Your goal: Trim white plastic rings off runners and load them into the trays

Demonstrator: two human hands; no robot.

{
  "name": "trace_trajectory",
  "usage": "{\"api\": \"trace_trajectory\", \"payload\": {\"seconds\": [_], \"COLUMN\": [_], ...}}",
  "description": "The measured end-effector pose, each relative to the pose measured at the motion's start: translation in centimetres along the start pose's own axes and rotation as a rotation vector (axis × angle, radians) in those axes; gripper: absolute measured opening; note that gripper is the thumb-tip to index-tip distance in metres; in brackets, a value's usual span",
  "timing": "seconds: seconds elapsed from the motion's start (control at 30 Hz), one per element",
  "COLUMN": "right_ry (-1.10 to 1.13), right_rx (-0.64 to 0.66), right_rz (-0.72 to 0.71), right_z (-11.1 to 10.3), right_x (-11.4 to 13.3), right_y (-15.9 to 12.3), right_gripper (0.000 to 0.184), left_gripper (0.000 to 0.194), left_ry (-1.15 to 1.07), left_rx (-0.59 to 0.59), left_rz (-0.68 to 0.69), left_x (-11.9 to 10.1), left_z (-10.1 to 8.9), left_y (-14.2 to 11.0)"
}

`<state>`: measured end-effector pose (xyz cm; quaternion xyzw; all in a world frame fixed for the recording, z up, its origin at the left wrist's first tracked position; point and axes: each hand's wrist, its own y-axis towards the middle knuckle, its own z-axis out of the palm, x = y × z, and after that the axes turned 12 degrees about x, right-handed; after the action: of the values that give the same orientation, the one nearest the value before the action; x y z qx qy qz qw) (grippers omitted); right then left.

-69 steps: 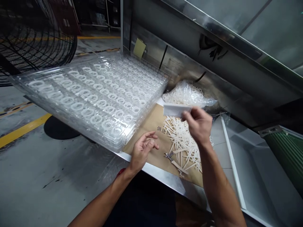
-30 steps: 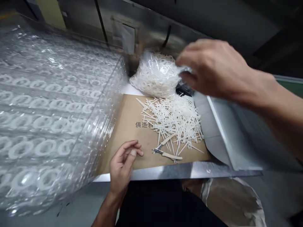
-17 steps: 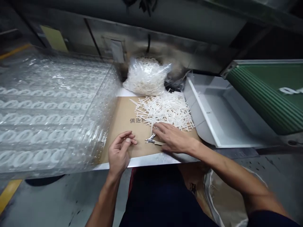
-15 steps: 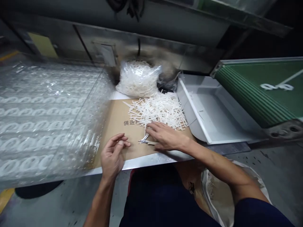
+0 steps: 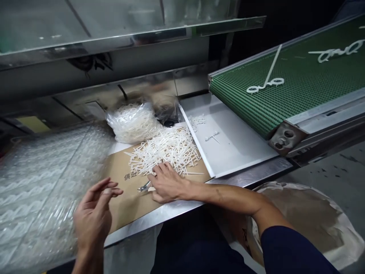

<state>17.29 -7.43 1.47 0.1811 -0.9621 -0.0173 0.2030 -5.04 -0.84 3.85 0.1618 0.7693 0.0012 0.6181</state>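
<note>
The right hand [image 5: 168, 183] lies spread on the cardboard sheet [image 5: 128, 201], fingertips touching the pile of white plastic runners [image 5: 162, 152], with small side cutters [image 5: 144, 187] poking out just left of it, gripped or not cannot be told, while the blurred left hand [image 5: 92, 217] hovers open beside the sheet's edge.

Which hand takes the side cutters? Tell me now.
The right hand, probably: it sits right beside the side cutters on the cardboard sheet, while the left hand is raised open in the air, farther away.
</note>
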Motion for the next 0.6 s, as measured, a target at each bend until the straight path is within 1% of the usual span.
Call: {"api": "trace_trajectory", "payload": {"seconds": [0.07,0.13,0.17,0.2,0.23,0.3,0.33,0.37,0.43,0.5,0.53,0.57,0.6], "right_ry": [0.156,0.341,0.442,0.546,0.651,0.869,0.982,1.098,1.33,1.535,1.62,1.692,1.751], "right_rx": [-0.059,-0.103,-0.12,-0.135,-0.149,-0.167,-0.169,-0.167,-0.154,-0.151,-0.159,-0.168,-0.179], "right_rz": [0.009,0.026,0.036,0.048,0.062,0.096,0.116,0.137,0.172,0.195,0.204,0.211,0.218], "right_z": [-0.3,-0.7,-0.9,-1.1,-1.2,-1.5,-1.5,-1.4,-1.2,-0.7,-0.5,-0.2,0.0], "right_x": [-0.9,-1.8,-2.2,-2.5,-2.7,-2.9,-3.0,-3.0,-3.1,-3.3,-3.4,-3.6,-3.7], "right_y": [0.4,0.7,0.8,0.8,0.8,0.7,0.7,0.8,1.2,1.8,2.1,2.4,2.6], "right_gripper": [0.042,0.04,0.037,0.033,0.029,0.022,0.023,0.027,0.035,0.04,0.042,0.044,0.046], "left_gripper": [0.031,0.027,0.028,0.031,0.033,0.035,0.035,0.035,0.034,0.037,0.039,0.04,0.04], "left_ry": [0.028,0.093,0.133,0.189,0.249,0.376,0.432,0.475,0.6,0.923,1.086,1.223,1.292], "left_rx": [-0.007,0.031,0.074,0.145,0.25,0.537,0.694,0.821,1.026,1.248,1.336,1.402,1.431], "left_rz": [0.068,0.19,0.249,0.296,0.33,0.387,0.412,0.429,0.486,0.625,0.668,0.686,0.678], "left_x": [-3.7,-7.4,-9.1,-10.6,-11.9,-13.9,-14.7,-15.3,-16.0,-16.0,-15.8,-15.3,-14.8], "left_z": [1.0,2.8,3.9,5.4,7.0,11.1,13.4,16.0,21.2,26.3,28.6,30.8,32.8], "left_y": [1.8,4.1,5.5,6.9,8.4,11.1,12.2,13.2,14.6,15.3,15.4,15.5,15.4]}}
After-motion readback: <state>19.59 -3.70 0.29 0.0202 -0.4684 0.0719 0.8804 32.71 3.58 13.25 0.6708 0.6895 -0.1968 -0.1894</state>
